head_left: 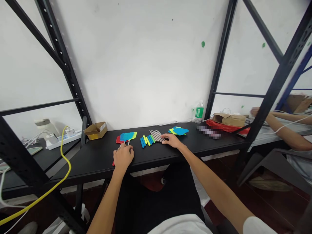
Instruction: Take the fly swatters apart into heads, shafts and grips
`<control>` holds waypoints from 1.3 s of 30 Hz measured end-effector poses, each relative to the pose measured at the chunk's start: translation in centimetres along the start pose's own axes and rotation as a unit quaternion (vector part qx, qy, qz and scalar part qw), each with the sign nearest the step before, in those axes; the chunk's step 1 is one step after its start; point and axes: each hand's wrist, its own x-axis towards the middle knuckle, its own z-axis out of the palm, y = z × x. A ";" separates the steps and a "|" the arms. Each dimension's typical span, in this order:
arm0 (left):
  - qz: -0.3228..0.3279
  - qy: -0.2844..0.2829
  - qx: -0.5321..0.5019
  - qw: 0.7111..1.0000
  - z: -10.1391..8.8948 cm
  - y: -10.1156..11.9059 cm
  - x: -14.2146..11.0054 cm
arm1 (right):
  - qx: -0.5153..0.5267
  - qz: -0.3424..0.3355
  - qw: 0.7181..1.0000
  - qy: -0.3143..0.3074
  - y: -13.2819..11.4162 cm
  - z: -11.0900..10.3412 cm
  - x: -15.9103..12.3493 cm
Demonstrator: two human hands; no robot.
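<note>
Over the handles of a few fly swatters (126, 136) at the left, my left hand (123, 156) is closed with bent fingers. Their flat heads are red, blue and yellow-green; a red handle end shows below the hand. My right hand (172, 141) touches the right end of a row of thin metal rods (156, 136), thumb and forefinger apart. Left of the rods lie several short coloured grips (147, 140), blue, yellow and green, side by side. Behind my right hand is a pile of loose blue and yellow-green swatter heads (179, 130).
An opened cardboard box (96, 131) stands at the table's left end. A water bottle (199, 112) is by the wall at right. Black shelf posts (222, 58) flank the table (97, 156). A yellow cable (70, 167) hangs at left. Another person's arm (280, 126) is at far right.
</note>
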 end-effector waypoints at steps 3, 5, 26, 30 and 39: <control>-0.001 -0.001 0.000 1.000 0.0 0.0 0.0 | 0.015 0.003 1.000 0.003 -0.1 0.0 0.0; -0.002 -0.003 0.000 1.000 0.0 0.0 0.1 | 0.020 0.007 1.000 0.010 -0.2 0.0 -0.1; -0.008 -0.026 0.005 1.000 -0.4 0.1 0.1 | 0.035 0.011 0.999 -0.011 -0.5 -0.2 -0.3; -0.006 -0.029 0.006 1.000 -0.4 0.2 0.1 | 0.025 0.011 0.999 -0.016 -0.5 -0.1 -0.4; -0.005 -0.033 0.006 0.999 -0.4 0.2 0.2 | 0.019 0.003 1.000 -0.006 -0.3 0.0 -0.3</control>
